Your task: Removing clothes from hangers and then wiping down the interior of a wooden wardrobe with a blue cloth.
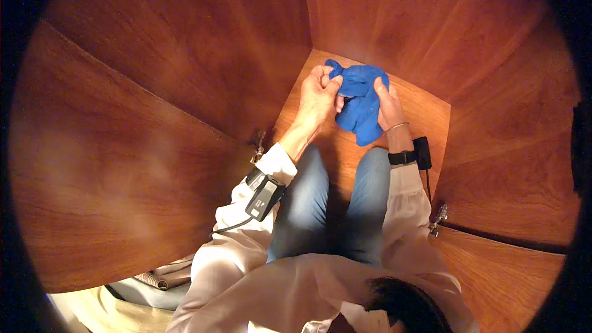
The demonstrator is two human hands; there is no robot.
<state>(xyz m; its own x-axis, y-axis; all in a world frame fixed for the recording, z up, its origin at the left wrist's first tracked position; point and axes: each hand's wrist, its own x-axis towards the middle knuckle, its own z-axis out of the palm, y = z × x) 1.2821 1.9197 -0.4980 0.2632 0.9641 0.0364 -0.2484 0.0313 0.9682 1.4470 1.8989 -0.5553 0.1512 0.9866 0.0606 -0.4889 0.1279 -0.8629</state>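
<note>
Both hands hold a crumpled blue cloth (363, 101) above the wooden bottom panel (423, 111) of a cabinet. My left hand (319, 92) pinches its upper left part between thumb and fingers, and a small bunched end sticks up past the fingertips. On the other side, my right hand (390, 101) grips the cloth's right edge, with the thumb on top and the fingers mostly hidden. Lower folds of the cloth hang between the hands towards my knees. What kind of cloth piece it is, I cannot tell.
Reddish-brown wood panels (379, 14) rise at the back and both sides. Metal hinges jut out at the left (258, 147) and right (438, 219), close to my forearms. Cabled black devices are strapped on my left sleeve (266, 196) and right wrist (422, 153). Folded fabric (169, 275) lies at lower left.
</note>
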